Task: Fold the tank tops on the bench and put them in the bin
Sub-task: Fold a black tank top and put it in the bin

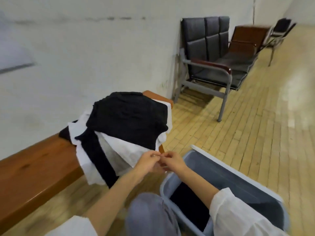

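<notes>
On the left I am seeing the wooden bench (32, 169) running from the near left corner toward the far wall, its near stretch lying bare. Further along it, a heap of black and white tank tops (126, 123) is covering the far end and spilling over the front edge, with a black strap hanging down past the seat. I am watching the left hand (146, 163) pinching the lower corner of a white top (126, 154) that is drooping off the bench edge, thumb and fingers closed on the cloth. Just beside it, touching fingertip to fingertip, the right hand (172, 161) is pinching the same corner, fingers closed on it too. Both hands are hovering over the far rim of the bin (238, 174), which is sitting on the floor right of the bench, near a knee in grey trousers (150, 215). Something dark is lying inside it. Right of the bin, pale wooden floor (255, 125) is stretching open. Far right, a row of padded chairs (213, 53) is lining the wall.
</notes>
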A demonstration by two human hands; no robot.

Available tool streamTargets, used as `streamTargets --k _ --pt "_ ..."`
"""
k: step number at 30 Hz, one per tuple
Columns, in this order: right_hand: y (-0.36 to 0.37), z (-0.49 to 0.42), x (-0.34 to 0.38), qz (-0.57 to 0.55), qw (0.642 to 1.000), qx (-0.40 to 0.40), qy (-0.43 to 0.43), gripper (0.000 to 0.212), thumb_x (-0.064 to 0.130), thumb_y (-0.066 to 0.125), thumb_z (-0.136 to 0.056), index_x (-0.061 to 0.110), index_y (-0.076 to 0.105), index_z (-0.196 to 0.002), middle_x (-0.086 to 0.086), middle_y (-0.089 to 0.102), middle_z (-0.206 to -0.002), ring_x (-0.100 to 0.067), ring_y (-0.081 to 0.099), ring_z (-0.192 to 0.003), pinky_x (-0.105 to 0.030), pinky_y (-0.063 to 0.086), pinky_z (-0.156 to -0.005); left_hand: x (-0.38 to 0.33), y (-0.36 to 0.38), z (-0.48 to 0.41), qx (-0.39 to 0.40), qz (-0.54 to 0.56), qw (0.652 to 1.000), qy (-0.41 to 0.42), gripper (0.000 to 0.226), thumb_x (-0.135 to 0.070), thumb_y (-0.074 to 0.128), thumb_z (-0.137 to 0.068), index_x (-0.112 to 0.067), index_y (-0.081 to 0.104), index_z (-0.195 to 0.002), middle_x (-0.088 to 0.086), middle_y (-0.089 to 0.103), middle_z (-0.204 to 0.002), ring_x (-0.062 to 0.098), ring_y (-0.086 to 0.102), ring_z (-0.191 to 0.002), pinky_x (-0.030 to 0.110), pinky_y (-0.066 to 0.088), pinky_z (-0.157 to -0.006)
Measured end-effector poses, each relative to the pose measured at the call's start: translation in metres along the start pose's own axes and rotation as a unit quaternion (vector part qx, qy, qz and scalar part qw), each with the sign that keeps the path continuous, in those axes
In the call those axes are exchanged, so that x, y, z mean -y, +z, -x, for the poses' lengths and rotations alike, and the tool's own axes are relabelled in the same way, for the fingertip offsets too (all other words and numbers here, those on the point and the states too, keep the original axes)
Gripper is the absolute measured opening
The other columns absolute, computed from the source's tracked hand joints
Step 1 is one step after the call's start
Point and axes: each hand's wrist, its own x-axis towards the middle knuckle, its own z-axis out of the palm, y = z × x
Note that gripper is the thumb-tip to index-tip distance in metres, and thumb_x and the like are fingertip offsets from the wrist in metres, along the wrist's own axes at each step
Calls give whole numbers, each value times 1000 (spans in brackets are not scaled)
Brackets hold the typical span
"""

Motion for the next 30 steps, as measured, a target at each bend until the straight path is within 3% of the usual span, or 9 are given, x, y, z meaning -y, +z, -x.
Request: streamTargets --k 2,6,11,13,16,18,21,23,30 --pt "30 18 38 0 999 14 -38 8 11 62 -88 7 59 -94 -6 63 -81 -15 63 -71 -24 53 -60 -18 -38 31 -28 23 999 25 19 -4 45 -96 -7 57 -111 10 63 -97 19 63 -79 28 53 -63" --pt "88 41 89 44 993 46 -102 10 11 63 -85 12 60 -94 -5 66 -88 -19 67 -86 -33 58 -75 -35 -106 82 -80 23 995 55 28 -7 45 -96 -7 55 -122 13 63 -113 24 63 -97 26 53 -67" --pt "161 45 123 109 981 74 -141 8 8 58 -85 12 59 -92 -4 64 -82 -19 65 -79 -30 56 -70 -27 -176 117 -113 78 988 69 19 -7 46 -97 -20 59 -101 9 64 -107 18 62 -92 31 52 -80" --pt "193 37 131 149 973 90 -150 9 8 57 -83 13 58 -91 -2 61 -79 -16 61 -74 -29 53 -67 -16 -200 124 -123 114 984 65 19 -8 46 -98 -20 58 -106 3 61 -100 16 60 -91 34 49 -85" --pt "232 14 140 212 957 88 -177 6 14 61 -83 17 60 -88 1 62 -83 -16 60 -81 -32 52 -79 4 -234 122 -147 142 978 50 24 -10 46 -99 -12 55 -122 7 58 -111 23 58 -101 34 49 -81" --pt "245 -6 146 250 948 65 -188 4 16 61 -84 17 62 -88 1 63 -88 -15 60 -85 -29 50 -81 14 -252 119 -166 130 976 46 29 -15 46 -99 -13 51 -128 7 57 -116 22 59 -104 34 51 -83" --pt "247 -39 156 262 950 18 -171 16 14 59 -86 7 67 -99 -7 68 -101 -21 63 -96 -28 48 -82 22 -275 110 -190 140 971 44 32 -17 47 -99 -16 47 -132 5 56 -118 22 59 -105 34 53 -85" --pt "242 -63 156 289 943 -6 -166 21 15 58 -88 10 64 -107 -6 66 -111 -23 61 -105 -28 46 -87 23 -284 103 -194 167 966 41 31 -15 48 -99 -15 48 -131 8 55 -123 25 59 -108 34 53 -83" --pt "232 -126 130 436 874 -42 -210 42 30 57 -93 12 46 -129 -7 53 -123 -26 58 -106 -34 45 -80 37 -278 70 -192 170 966 13 23 -15 45 -100 -16 53 -122 4 58 -118 21 60 -106 26 53 -78"
